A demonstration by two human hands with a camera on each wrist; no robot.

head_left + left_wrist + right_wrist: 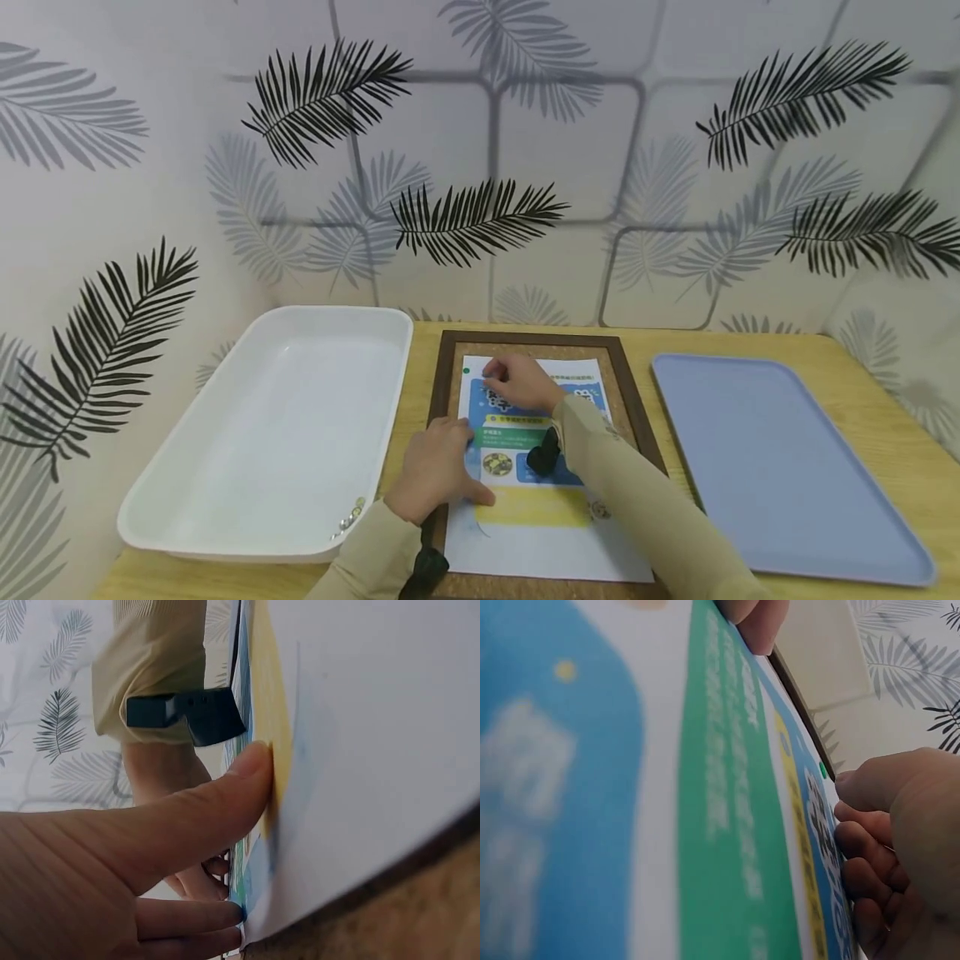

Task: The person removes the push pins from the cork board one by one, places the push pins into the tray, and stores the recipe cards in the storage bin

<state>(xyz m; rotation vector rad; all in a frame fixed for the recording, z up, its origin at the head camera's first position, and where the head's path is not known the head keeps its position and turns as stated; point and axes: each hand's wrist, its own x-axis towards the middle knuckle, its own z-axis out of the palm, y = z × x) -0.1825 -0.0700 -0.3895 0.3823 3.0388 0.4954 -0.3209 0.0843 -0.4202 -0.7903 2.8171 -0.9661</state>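
Nearest us, two tan sleeves (652, 492) reach in from the lower edge, a small black block (427, 571) at the left wrist. Just left, small shiny silver and yellowish pieces (348, 518) lie in the near right corner of a deep white rectangular tray (277, 417).

At centre, a white paper sheet printed in blue, green and yellow (536, 504) lies on a cork board with a dark brown frame (532, 337), and the board lies on the pale wood-grain bench (836, 383). The left hand (438, 467) rests along the sheet's left edge, its fingers spread wide; we see the thumb on the paper by the yellow band.

Farther up the sheet, the right hand (522, 383) has its fingers curled in, narrow, the thumb tip close to the forefinger. Near that thumb, a small round green disc (823, 771) sits at the sheet's upper left corner.

Right of the board we note a shallow pale blue rectangular tray (772, 467), also on the bench. Behind everything stands a pale wall (555, 150) patterned with black and grey feathery leaves.
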